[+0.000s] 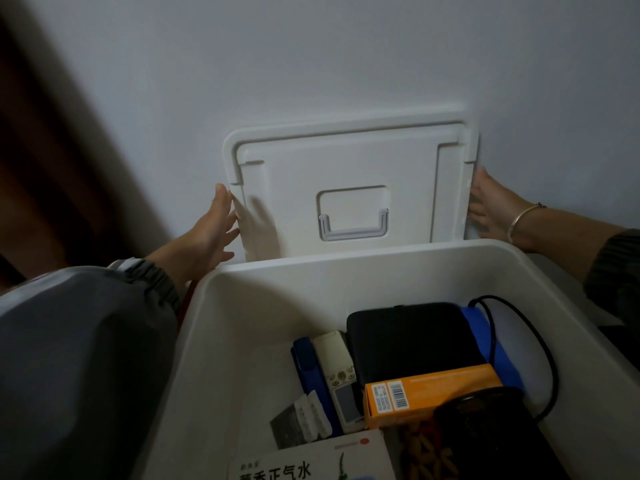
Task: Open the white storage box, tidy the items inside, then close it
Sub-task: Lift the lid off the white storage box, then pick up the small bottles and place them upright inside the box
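Lid (349, 188): stands on edge behind the box, leaning on the wall (311, 64), upper middle of the frame; its handle (353, 225) faces the camera; parked there, it probably leaves the opening free

Box (381, 252): white, open, fills the lower right of the frame; its back rim hides the lid's lower edge

Left hand (207, 233): wide, fingers straight and spread, fingertips touching the lid's left edge; it holds nothing and seems to be steadying that side

Right hand (491, 209): at the lid's right edge, fingers reaching towards it; whether they hook round the edge, I cannot tell; a bracelet (523, 218) sits on the wrist

Why both sides: one hand at each edge keeps a broad, flat lid from tipping or sliding down the wall

Contents: black case (408, 337) at the back; orange carton (433, 389) in front of it; white gadget (341, 379) beside a blue item (310, 372); black cable (540, 341) looping on the right; printed packet (311, 459) at the bottom edge

Stage: opening looks done; tidying apparently not yet begun

Risk: the lid may slip once released
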`<state>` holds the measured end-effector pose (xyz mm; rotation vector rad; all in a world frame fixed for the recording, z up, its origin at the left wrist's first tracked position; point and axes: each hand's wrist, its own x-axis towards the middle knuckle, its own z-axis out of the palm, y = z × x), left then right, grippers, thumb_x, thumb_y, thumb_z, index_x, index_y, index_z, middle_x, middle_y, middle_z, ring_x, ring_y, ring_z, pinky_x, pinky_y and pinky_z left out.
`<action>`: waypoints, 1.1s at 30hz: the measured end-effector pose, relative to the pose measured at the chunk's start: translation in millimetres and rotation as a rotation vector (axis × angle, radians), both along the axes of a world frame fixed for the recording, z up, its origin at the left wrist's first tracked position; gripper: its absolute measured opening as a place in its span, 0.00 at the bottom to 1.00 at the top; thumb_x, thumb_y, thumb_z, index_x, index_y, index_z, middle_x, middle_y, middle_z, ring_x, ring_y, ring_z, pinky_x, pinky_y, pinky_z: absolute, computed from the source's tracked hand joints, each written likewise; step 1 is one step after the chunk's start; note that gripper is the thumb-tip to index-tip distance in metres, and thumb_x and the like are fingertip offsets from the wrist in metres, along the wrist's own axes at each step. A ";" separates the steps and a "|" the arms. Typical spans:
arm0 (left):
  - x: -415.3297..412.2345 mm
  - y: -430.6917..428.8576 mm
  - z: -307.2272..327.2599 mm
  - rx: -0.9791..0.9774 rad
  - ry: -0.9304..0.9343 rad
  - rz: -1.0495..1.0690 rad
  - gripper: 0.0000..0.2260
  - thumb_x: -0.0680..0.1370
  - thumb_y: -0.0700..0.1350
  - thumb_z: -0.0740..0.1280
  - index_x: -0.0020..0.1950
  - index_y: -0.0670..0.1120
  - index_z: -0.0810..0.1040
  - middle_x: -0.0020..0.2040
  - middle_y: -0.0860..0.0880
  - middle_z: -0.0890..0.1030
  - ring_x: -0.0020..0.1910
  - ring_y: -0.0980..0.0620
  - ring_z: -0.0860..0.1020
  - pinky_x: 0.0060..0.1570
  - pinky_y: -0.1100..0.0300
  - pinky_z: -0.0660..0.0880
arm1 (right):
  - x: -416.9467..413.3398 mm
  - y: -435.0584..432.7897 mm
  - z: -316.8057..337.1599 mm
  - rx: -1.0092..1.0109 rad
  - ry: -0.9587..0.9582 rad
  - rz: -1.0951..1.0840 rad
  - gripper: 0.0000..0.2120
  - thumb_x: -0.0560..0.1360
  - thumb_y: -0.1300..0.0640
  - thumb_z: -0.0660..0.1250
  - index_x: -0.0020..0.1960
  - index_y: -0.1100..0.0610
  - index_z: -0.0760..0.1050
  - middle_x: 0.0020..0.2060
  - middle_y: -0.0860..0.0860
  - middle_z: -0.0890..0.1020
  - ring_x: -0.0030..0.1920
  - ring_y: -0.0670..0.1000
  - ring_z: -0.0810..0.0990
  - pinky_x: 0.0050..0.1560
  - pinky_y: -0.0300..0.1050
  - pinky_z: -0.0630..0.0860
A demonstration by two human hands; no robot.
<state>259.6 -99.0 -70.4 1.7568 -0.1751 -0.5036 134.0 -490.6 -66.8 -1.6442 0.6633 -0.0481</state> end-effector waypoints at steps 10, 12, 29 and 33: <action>-20.1 21.4 23.8 0.082 -0.198 0.188 0.31 0.79 0.65 0.43 0.78 0.52 0.49 0.78 0.53 0.54 0.76 0.50 0.56 0.74 0.47 0.51 | -31.0 -8.8 22.6 -0.128 -0.136 -0.150 0.34 0.76 0.33 0.48 0.74 0.53 0.59 0.74 0.51 0.62 0.73 0.50 0.61 0.71 0.51 0.57; -32.5 34.1 38.1 0.127 -0.366 0.247 0.27 0.82 0.58 0.47 0.78 0.46 0.55 0.77 0.49 0.58 0.76 0.49 0.58 0.75 0.48 0.52 | -43.6 -1.5 38.7 -0.207 -0.221 -0.192 0.28 0.78 0.38 0.49 0.71 0.54 0.65 0.71 0.50 0.68 0.70 0.48 0.65 0.66 0.46 0.61; -261.8 215.2 27.0 0.726 -0.844 0.202 0.16 0.77 0.39 0.64 0.65 0.41 0.74 0.60 0.42 0.75 0.57 0.45 0.76 0.56 0.54 0.71 | -241.0 297.5 90.3 -0.908 -0.759 0.309 0.10 0.78 0.60 0.62 0.57 0.59 0.77 0.53 0.51 0.80 0.55 0.46 0.76 0.57 0.26 0.65; -307.1 249.0 -13.0 0.792 -0.755 0.123 0.16 0.74 0.37 0.66 0.62 0.40 0.76 0.57 0.40 0.77 0.55 0.39 0.77 0.57 0.49 0.72 | -263.7 377.6 53.2 -0.950 -0.777 0.514 0.10 0.76 0.60 0.63 0.56 0.58 0.77 0.53 0.52 0.80 0.56 0.48 0.75 0.58 0.32 0.66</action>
